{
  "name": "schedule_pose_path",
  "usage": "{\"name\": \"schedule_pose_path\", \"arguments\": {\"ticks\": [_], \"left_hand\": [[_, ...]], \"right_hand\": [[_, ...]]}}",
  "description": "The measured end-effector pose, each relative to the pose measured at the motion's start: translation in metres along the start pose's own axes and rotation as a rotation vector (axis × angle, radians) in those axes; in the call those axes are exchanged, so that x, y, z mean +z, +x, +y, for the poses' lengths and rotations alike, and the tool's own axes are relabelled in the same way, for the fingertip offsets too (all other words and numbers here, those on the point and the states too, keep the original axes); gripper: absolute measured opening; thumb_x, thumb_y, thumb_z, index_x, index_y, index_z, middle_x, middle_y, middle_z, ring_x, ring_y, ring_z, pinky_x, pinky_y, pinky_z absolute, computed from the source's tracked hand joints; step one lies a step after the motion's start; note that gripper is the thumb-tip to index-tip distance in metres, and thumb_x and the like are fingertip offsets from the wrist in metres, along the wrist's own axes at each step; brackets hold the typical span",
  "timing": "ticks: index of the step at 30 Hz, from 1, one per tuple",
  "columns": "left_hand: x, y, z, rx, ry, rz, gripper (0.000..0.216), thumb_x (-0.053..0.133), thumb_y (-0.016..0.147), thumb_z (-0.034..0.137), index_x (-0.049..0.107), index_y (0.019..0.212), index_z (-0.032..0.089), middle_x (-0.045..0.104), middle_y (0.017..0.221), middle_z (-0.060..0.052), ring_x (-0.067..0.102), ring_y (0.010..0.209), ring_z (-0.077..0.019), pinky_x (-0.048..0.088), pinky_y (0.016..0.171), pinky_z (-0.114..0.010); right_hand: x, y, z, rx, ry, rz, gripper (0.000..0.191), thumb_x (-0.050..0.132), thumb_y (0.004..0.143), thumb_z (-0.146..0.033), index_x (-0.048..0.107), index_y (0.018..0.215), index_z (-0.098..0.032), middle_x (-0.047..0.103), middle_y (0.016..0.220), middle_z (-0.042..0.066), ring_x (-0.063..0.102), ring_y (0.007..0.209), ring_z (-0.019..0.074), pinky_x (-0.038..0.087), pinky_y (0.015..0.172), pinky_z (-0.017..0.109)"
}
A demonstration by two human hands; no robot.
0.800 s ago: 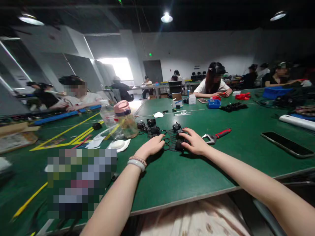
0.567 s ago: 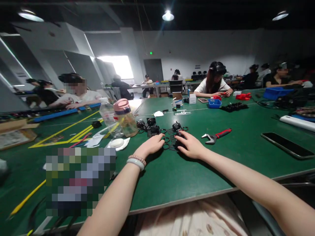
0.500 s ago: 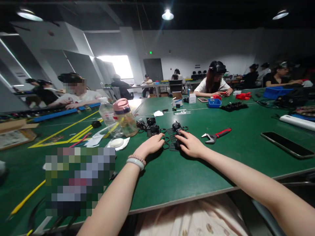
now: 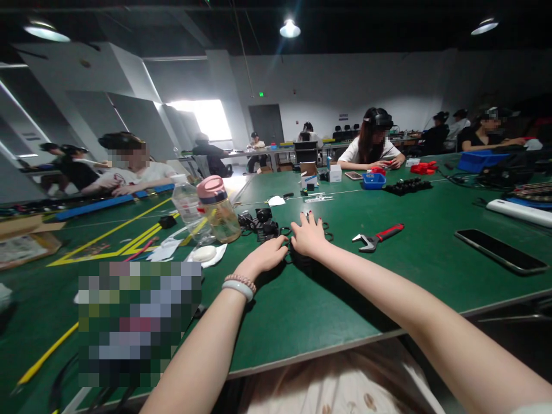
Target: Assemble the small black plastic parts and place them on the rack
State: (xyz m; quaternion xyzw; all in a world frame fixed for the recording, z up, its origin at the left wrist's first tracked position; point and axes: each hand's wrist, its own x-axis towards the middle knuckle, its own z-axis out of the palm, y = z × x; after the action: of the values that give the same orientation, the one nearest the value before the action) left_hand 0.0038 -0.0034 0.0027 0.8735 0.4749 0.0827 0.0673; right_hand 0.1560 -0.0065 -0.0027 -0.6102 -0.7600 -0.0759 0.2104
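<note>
Fingers spread, my right hand (image 4: pixel 308 236) reaches palm down over a group of black parts and hides most of them. Black ring-shaped pieces (image 4: pixel 328 231) stick out past its right side. My left hand (image 4: pixel 265 253) lies palm down at the left edge of the group, its fingers loosely stretched with the tips by a black ring (image 4: pixel 285 231); the underside of the hand is hidden. Just beyond it sits a cluster of black parts (image 4: pixel 264 221), too small and dark to name exactly.
An adjustable wrench (image 4: pixel 379 238) and a phone (image 4: pixel 502 251) lie to the right. At left stand a pink-lidded bottle (image 4: pixel 218 210) and a clear plastic bottle (image 4: pixel 190 207), with a white oval item (image 4: pixel 203 253) on paper. Across the table a person works near a blue bin (image 4: pixel 373 181).
My right hand has moved left and slightly forward over the black parts, fingers now pointing away from me. The left hand stays nearly in place.
</note>
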Motion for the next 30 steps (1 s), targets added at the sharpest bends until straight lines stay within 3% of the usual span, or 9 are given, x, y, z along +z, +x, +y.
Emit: {"name": "schedule_pose_path", "arguments": {"ticks": [4, 7, 12, 22, 30], "left_hand": [[0.0, -0.001, 0.0, 0.002, 0.0, 0.003, 0.038, 0.028, 0.077, 0.028, 0.041, 0.111, 0.018, 0.049, 0.114, -0.006, 0.048, 0.101, -0.0167, 0.034, 0.087, -0.027], [0.002, -0.001, -0.001, -0.011, -0.002, 0.01, 0.038, 0.028, 0.077, 0.028, 0.041, 0.112, 0.018, 0.049, 0.115, -0.006, 0.047, 0.102, -0.0167, 0.034, 0.088, -0.027], [0.002, -0.002, 0.001, -0.023, -0.014, 0.012, 0.038, 0.028, 0.077, 0.029, 0.041, 0.111, 0.018, 0.048, 0.116, -0.006, 0.046, 0.103, -0.0169, 0.033, 0.089, -0.027], [-0.001, -0.004, 0.005, -0.053, -0.03, -0.003, 0.038, 0.028, 0.077, 0.029, 0.041, 0.112, 0.019, 0.048, 0.116, -0.005, 0.046, 0.103, -0.017, 0.033, 0.089, -0.027], [-0.002, -0.004, 0.005, -0.047, -0.026, -0.009, 0.037, 0.029, 0.077, 0.029, 0.041, 0.111, 0.019, 0.048, 0.116, -0.005, 0.047, 0.102, -0.0165, 0.032, 0.089, -0.027]], "right_hand": [[0.018, 0.031, -0.006, 0.221, -0.044, -0.184, 0.05, 0.044, 0.071, -0.043, 0.043, 0.116, -0.021, 0.018, 0.134, 0.011, 0.008, 0.119, 0.0387, 0.013, 0.085, 0.059], [0.026, 0.034, -0.005, 0.269, -0.069, -0.259, 0.043, 0.038, 0.076, -0.033, 0.045, 0.116, -0.018, 0.018, 0.134, 0.011, 0.015, 0.117, 0.0383, 0.017, 0.084, 0.058], [0.029, 0.031, -0.001, 0.264, -0.121, -0.256, 0.039, 0.033, 0.078, -0.021, 0.049, 0.113, -0.016, 0.016, 0.135, 0.01, 0.02, 0.115, 0.0357, 0.024, 0.083, 0.051], [0.031, 0.031, 0.035, 0.226, -0.099, -0.214, 0.041, 0.036, 0.074, -0.025, 0.053, 0.11, -0.014, 0.02, 0.133, 0.01, 0.029, 0.11, 0.0326, 0.032, 0.081, 0.041], [0.029, 0.028, 0.052, 0.235, -0.165, -0.196, 0.041, 0.041, 0.073, -0.026, 0.053, 0.109, -0.012, 0.021, 0.133, 0.013, 0.027, 0.111, 0.0369, 0.031, 0.082, 0.045]]}}
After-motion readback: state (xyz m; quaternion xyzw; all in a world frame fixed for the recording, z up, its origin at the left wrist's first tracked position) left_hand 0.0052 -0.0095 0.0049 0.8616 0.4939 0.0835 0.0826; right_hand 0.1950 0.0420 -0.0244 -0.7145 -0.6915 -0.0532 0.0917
